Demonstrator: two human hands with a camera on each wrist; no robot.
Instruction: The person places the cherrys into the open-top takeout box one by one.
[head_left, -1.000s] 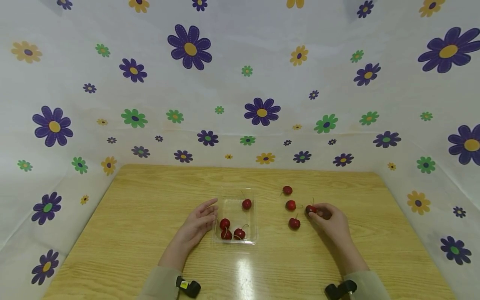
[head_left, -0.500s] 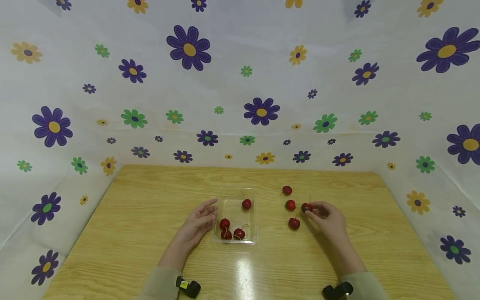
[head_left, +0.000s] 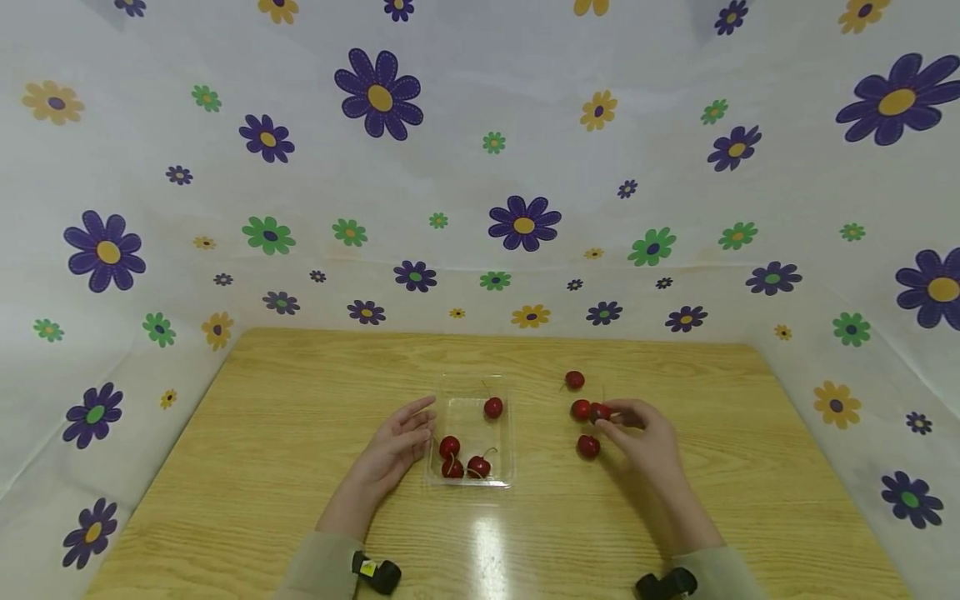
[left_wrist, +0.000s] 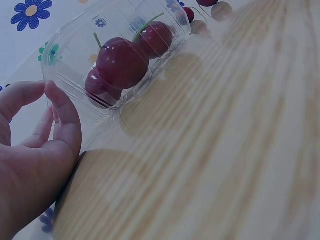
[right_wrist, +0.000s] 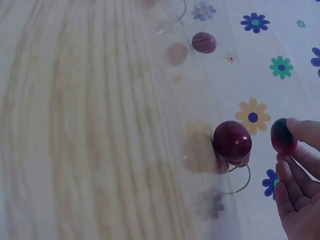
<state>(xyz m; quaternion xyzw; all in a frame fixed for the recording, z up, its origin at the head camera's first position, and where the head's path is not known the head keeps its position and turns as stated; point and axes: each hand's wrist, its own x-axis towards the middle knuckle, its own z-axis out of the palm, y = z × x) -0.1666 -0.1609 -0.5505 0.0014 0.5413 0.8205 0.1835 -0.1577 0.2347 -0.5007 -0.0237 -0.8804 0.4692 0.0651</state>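
In the head view, my left hand (head_left: pixel 397 450) rests at the left side of a clear plastic box (head_left: pixel 512 442), fingertips right at its wall. Inside the box are several dark red cherries, one (head_left: pixel 492 407) near the back right and the others, such as a cherry (head_left: pixel 479 467), toward the front. My right hand (head_left: pixel 648 437) pinches a cherry (head_left: pixel 599 412) between thumb and fingers, its stem pointing up. That cherry overlaps another cherry (head_left: pixel 581 409) on the table. The right wrist view shows the pinched cherry (right_wrist: pixel 283 136) at the fingertips.
Two more loose cherries lie right of the box: a cherry (head_left: pixel 574 380) farther back and a cherry (head_left: pixel 588 447) nearer the front. The wooden table (head_left: pixel 300 392) ends at a white flower-printed sheet (head_left: pixel 450 167) behind and at both sides.
My right hand has moved left with the pinched cherry, bringing it up against the middle loose cherry. The left hand and the box have stayed put.
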